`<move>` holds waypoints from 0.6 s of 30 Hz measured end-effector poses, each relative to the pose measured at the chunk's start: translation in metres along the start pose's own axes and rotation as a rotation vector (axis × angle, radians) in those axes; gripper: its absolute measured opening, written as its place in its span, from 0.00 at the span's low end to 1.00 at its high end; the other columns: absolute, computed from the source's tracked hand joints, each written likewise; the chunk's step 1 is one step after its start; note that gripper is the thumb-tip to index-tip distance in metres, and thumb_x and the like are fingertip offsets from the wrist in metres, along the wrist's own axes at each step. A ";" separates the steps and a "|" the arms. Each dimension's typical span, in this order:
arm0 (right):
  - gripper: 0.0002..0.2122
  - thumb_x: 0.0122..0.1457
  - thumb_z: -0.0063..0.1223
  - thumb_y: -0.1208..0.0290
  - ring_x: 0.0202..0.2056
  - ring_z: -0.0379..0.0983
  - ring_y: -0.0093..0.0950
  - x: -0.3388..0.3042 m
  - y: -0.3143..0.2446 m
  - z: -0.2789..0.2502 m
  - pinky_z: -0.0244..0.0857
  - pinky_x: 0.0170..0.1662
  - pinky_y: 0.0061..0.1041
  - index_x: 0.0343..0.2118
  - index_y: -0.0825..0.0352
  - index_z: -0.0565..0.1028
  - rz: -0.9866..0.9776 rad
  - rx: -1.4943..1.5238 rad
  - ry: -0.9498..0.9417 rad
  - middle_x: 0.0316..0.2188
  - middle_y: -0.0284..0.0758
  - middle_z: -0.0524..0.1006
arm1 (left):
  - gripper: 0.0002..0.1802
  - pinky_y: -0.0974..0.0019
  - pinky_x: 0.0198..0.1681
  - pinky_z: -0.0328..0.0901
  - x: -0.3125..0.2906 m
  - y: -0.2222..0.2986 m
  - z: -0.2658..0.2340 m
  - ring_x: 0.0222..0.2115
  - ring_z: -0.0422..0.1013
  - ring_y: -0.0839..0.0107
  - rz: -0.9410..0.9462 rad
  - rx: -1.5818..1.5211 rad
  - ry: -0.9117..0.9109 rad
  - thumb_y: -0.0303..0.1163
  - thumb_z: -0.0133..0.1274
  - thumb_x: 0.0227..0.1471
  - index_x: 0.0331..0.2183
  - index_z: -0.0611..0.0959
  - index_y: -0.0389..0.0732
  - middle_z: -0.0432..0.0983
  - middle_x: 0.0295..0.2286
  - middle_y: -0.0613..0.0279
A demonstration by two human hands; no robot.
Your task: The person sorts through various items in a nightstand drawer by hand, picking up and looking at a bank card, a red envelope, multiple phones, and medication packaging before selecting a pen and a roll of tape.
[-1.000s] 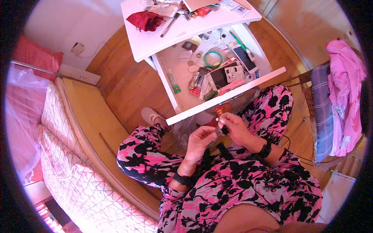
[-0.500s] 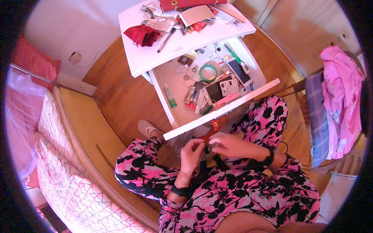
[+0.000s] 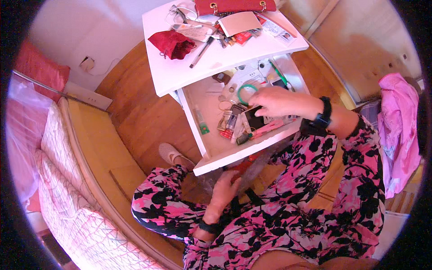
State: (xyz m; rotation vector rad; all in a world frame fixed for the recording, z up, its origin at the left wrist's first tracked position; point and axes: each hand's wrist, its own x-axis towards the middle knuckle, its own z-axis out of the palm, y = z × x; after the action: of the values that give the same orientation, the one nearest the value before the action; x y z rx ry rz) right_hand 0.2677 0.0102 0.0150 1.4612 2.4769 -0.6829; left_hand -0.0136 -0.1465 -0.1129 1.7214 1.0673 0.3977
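Observation:
My right hand (image 3: 280, 102) hovers over the pulled-out drawer (image 3: 200, 130), fingers bent and slightly apart, with nothing seen between them. Beside its fingertips lie a green bangle (image 3: 240, 95) and a phone with a dark screen (image 3: 254, 119), partly hidden by the hand. Below the drawer front, my left hand (image 3: 223, 190) is closed at a red item (image 3: 240, 169) and clear plastic (image 3: 207, 181); what its fingers grip is hidden. A dark green roll (image 3: 243, 138) and a pink item (image 3: 270, 129) lie near the drawer front.
On the white cabinet top (image 3: 173, 74) lie a red pouch (image 3: 173, 45), a pen (image 3: 201, 53), glasses (image 3: 177, 14), cards and a red bag (image 3: 234, 5). A bed (image 3: 74, 202) stands at the left. Pink clothing (image 3: 398, 135) hangs at the right.
My right hand has left my lap, where it was close to my left hand, and moved up and right over the drawer. The left hand stays low, slightly lower than before.

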 end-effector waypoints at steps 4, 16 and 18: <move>0.13 0.43 0.58 0.67 0.33 0.70 0.40 0.037 0.003 0.026 0.64 0.35 0.36 0.30 0.69 0.71 0.034 -0.154 -0.157 0.27 0.43 0.73 | 0.16 0.64 0.39 0.64 -0.005 0.015 -0.009 0.37 0.69 0.56 -0.133 -0.141 -0.072 0.33 0.52 0.46 0.40 0.75 0.39 0.70 0.37 0.51; 0.09 0.44 0.55 0.66 0.27 0.70 0.38 -0.014 0.014 -0.034 0.63 0.31 0.35 0.24 0.67 0.73 -0.203 0.069 0.094 0.23 0.39 0.72 | 0.18 0.65 0.48 0.60 -0.004 0.070 -0.053 0.44 0.66 0.63 0.206 -0.435 -0.368 0.27 0.52 0.47 0.43 0.73 0.38 0.69 0.41 0.57; 0.10 0.44 0.56 0.67 0.26 0.69 0.35 -0.035 -0.005 -0.064 0.62 0.31 0.32 0.22 0.68 0.71 -0.245 0.080 0.253 0.22 0.38 0.70 | 0.18 0.62 0.50 0.58 -0.007 0.078 -0.063 0.46 0.64 0.61 0.328 -0.537 -0.272 0.26 0.52 0.46 0.42 0.73 0.38 0.69 0.42 0.55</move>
State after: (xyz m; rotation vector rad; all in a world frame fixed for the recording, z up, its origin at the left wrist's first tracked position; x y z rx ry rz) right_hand 0.2853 0.0112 0.0858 1.3585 2.8889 -0.6832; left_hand -0.0253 -0.1214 -0.0164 1.4067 0.4243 0.5773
